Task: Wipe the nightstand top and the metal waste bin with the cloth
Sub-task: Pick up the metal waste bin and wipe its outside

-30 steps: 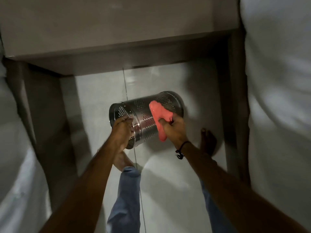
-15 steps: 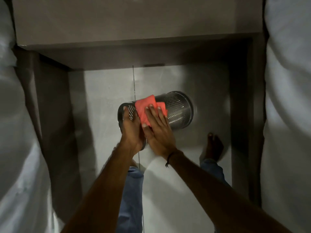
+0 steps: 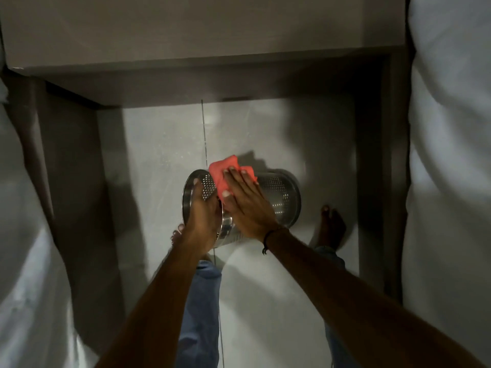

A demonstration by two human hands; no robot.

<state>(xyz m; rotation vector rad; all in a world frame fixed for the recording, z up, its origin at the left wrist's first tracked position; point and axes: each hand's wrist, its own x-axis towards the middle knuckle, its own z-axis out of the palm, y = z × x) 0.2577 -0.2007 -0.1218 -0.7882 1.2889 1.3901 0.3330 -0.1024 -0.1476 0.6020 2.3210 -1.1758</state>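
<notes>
Frame centre: left hand [image 3: 203, 221] curled around rim of metal waste bin [image 3: 279, 197], held sideways above floor. Right hand [image 3: 244, 205] flat, fingers together, pressing cloth [image 3: 221, 176] on upper wall. Step: bin wipe. Next likely: turn bin, reach unwiped side. Nightstand top [image 3: 186, 27] upper frame.

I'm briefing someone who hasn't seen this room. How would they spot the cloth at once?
Look at the pale tiled floor in front of the grey nightstand, where a perforated metal waste bin is held on its side. The cloth lies on the bin's upper wall near the open rim, pressed flat under the right hand. It is the only bright coral-red thing in a grey scene.
</notes>
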